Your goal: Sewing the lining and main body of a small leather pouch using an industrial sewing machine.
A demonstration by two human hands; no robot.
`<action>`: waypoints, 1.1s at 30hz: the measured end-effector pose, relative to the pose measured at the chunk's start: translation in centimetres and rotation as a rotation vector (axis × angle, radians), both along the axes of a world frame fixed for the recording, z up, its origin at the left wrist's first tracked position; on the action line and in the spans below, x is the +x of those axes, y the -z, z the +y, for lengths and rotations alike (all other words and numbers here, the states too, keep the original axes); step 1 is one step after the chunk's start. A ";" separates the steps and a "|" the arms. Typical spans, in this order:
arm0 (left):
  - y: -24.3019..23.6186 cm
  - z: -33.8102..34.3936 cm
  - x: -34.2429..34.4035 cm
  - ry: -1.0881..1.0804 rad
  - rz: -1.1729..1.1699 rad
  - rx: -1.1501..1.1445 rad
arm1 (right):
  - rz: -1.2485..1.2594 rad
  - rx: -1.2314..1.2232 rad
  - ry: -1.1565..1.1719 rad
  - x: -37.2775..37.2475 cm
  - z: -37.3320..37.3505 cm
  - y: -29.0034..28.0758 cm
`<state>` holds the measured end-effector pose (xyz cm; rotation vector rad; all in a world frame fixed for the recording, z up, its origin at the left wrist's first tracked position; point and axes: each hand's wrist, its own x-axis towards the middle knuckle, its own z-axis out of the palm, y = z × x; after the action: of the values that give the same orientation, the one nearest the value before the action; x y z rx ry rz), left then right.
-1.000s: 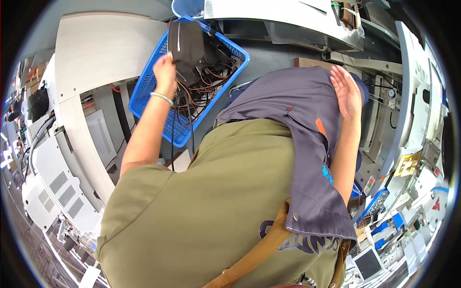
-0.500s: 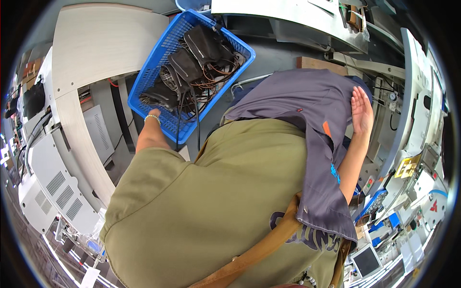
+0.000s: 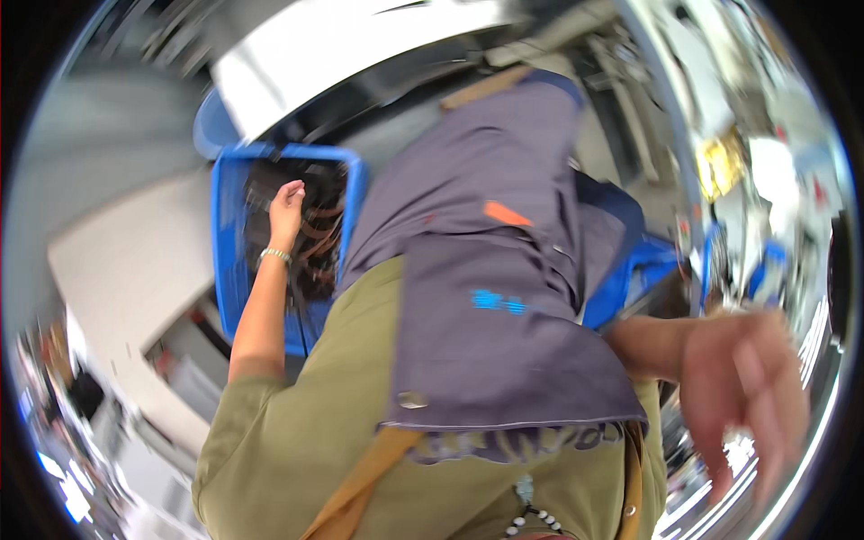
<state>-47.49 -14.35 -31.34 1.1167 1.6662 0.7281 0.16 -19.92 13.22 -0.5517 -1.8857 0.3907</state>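
Observation:
My left hand (image 3: 286,211) is over the blue basket (image 3: 220,243), with its fingers loosely curled together and nothing visible in them. A beaded bracelet (image 3: 275,256) circles that wrist. Inside the basket lie dark pouch-like pieces with brown and black cables (image 3: 322,238), blurred. My right hand (image 3: 742,387) is large and smeared at the right, its fingers apart and hanging down with nothing in them. It is beside the grey apron (image 3: 513,351) that I wear, not touching anything that I can make out.
A white table (image 3: 333,54) stands beyond the basket, with a round blue bin (image 3: 214,126) by its left end. To the left is a pale wooden-topped bench (image 3: 126,252). Blurred machines and a bright yellow item (image 3: 720,166) line the right side.
The view has swung round, and the basket appears lower and further left. My left hand now shows fully above the basket. My right hand has come down and nearer, from raised to hanging.

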 end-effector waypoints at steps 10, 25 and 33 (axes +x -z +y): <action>-17.7 17.2 30.4 0.874 -0.357 0.294 | -0.260 0.375 0.625 1.2 -10.0 -6.4; -24.1 9.9 45.5 1.554 -0.343 0.265 | -0.280 -0.845 2.555 22.9 -41.2 11.7; -23.9 9.7 44.2 1.541 -0.260 0.244 | -0.614 -0.770 2.405 31.4 -42.4 16.2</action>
<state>-3.32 -4.61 -7.45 1.9062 0.1740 0.0102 31.55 -62.37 -2.94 -2.9351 -0.2492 -0.8030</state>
